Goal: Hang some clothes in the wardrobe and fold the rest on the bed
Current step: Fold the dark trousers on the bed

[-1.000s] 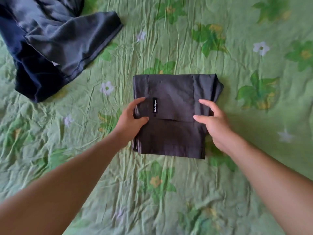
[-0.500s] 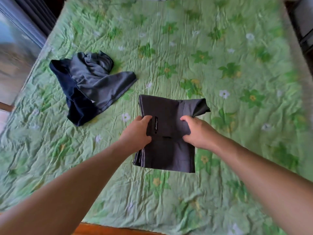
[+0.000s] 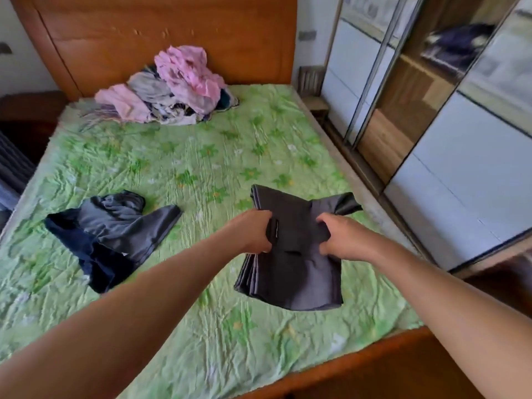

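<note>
Both hands grip the folded dark garment [image 3: 290, 263]: left hand [image 3: 253, 231] on its left edge, right hand [image 3: 342, 239] opposite.

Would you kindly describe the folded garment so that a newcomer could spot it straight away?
Start at the green flowered bed. Near its right edge, the left hand and right hand grip a folded grey garment. Unlike the crumpled dark clothes and the pink pile, it is a neat rectangle.
</note>
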